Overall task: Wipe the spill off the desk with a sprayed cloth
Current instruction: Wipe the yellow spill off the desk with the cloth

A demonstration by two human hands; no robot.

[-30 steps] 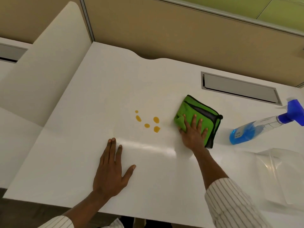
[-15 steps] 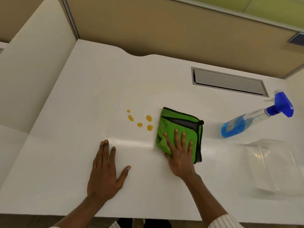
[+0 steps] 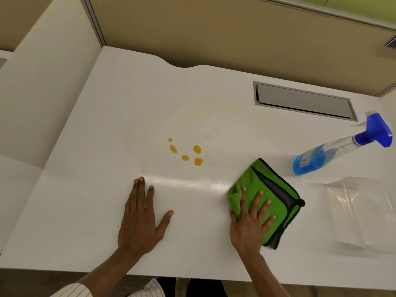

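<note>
Over the preceding second the right hand [image 3: 249, 219] had drawn the green cloth [image 3: 272, 198] back toward the near edge of the worktop [image 3: 107, 125] and away from the spill [image 3: 186, 153]. One second earlier the cloth lay just beside the drops; at this moment it lay well apart from them, to their right and nearer the person. By this evidence the wiping stroke had not yet reached the spill, and the task remained at an early stage.

The right hand lay flat with fingers spread, pressing on the cloth, not clenched around it. The left hand [image 3: 141, 217] rested released and palm-down on the bare worktop, holding nothing, its placement unchanged.

The cloth was folded, with dark edging, and bunched at its left corner. The spill comprised five small amber drops, all intact and unsmeared. The spray bottle [image 3: 334, 151] stood beyond the cloth.
</note>
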